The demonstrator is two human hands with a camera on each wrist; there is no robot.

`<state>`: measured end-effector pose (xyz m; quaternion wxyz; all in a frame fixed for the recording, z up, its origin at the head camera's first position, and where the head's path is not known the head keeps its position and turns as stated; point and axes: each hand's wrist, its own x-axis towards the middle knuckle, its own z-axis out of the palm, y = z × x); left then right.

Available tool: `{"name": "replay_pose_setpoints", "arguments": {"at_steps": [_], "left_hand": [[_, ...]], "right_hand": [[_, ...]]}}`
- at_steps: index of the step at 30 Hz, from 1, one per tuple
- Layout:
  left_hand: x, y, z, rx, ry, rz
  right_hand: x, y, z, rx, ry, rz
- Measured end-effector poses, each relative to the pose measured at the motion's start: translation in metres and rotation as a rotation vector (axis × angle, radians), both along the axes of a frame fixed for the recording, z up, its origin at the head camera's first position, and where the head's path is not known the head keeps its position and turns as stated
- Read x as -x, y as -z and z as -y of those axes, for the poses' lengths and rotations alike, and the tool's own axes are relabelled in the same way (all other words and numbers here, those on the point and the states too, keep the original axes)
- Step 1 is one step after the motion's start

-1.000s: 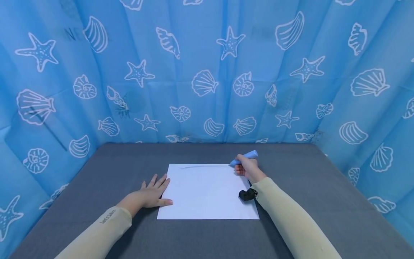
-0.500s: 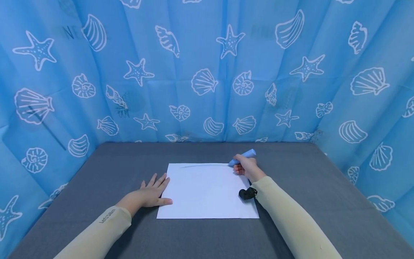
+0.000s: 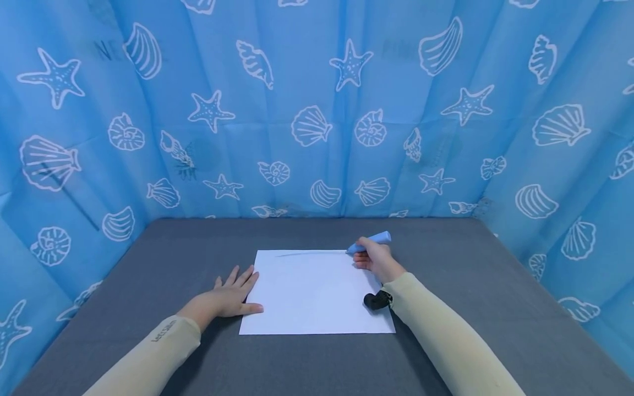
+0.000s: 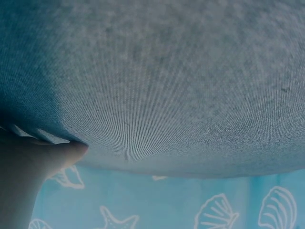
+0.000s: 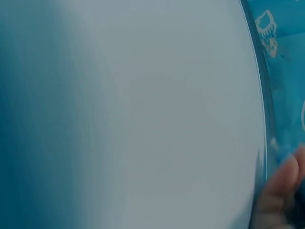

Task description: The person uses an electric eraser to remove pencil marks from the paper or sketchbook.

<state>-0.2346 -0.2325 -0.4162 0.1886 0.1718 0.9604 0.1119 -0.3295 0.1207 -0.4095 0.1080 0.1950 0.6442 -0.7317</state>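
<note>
A white sheet of paper [image 3: 307, 297] lies on the grey cloth-covered table. My right hand [image 3: 375, 258] grips a thick blue marker [image 3: 380, 237], its tip at the paper's far edge near the right corner. A thin blue line [image 3: 302, 253] runs along that far edge. In the right wrist view, the hand [image 5: 281, 191] and a bit of the marker [image 5: 284, 152] show at the lower right, beside the sheet [image 5: 167, 105]. My left hand [image 3: 225, 297] is spread flat, thumb and fingertips on the sheet's left edge. The left wrist view shows part of that hand [image 4: 33, 167].
The grey tabletop [image 3: 297, 366] extends around the paper on all sides. Behind it hangs a blue curtain [image 3: 277, 137] with white shells and starfish. A small black device [image 3: 377, 300] sits at my right wrist, over the paper's right side.
The right hand and marker have shifted slightly left along the paper's far edge. The left hand stays in place on the sheet.
</note>
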Motion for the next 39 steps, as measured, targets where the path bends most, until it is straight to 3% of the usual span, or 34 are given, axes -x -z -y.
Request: {"name": "replay_pose_setpoints", "arguments": {"at_steps": [6,18,25,32,39], "left_hand": [[0.0,-0.001,0.0,-0.007,0.0,-0.003],[0.0,-0.001,0.0,-0.009,-0.001,-0.004],[-0.003,-0.001,-0.002,-0.015,0.004,-0.006],[-0.005,-0.003,-0.003,-0.014,0.003,-0.003],[-0.002,-0.002,0.0,0.0,0.001,-0.011]], "right_hand": [[-0.001,0.001,0.007,-0.074,0.08,0.014],[-0.001,0.001,0.007,-0.101,0.055,0.013],[0.0,0.0,0.004,-0.021,0.076,0.018],[0.008,-0.002,-0.005,-0.001,-0.064,0.009],[0.011,-0.003,-0.004,-0.003,-0.071,-0.003]]}}
